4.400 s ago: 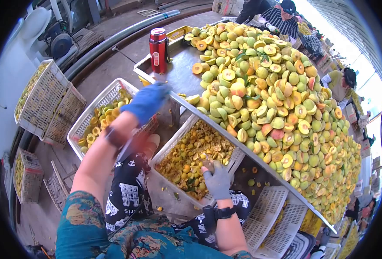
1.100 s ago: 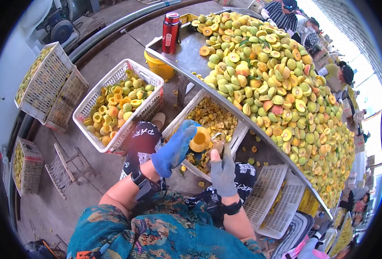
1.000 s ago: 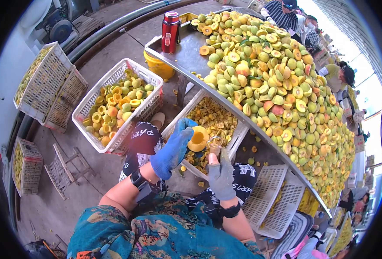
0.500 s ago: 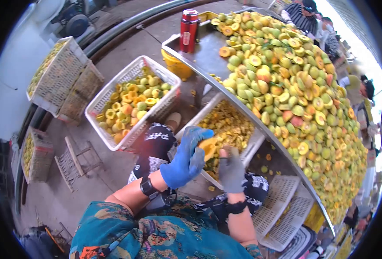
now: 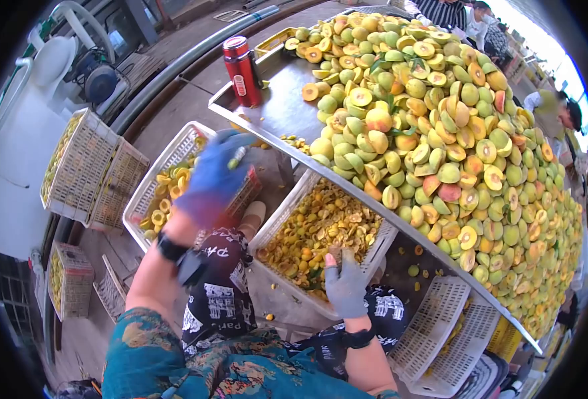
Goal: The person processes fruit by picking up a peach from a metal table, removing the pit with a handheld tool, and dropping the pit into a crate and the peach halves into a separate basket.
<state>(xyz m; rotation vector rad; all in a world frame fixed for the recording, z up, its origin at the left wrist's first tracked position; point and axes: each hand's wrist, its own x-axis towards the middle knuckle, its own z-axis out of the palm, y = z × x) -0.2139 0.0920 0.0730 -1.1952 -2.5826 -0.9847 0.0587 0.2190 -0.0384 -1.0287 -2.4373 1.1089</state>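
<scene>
Metal table (image 5: 284,100), fruit (image 5: 433,153), blurred left hand (image 5: 215,174)

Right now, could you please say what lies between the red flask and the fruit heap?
In the head view, bare metal tabletop separates the red flask from the heap.

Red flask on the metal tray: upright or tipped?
Upright: the red flask stands on its base, cap on top, near the tray's corner.

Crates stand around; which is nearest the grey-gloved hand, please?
The crate of small yellow-brown pieces, its near rim beside the grey-gloved right hand.
</scene>
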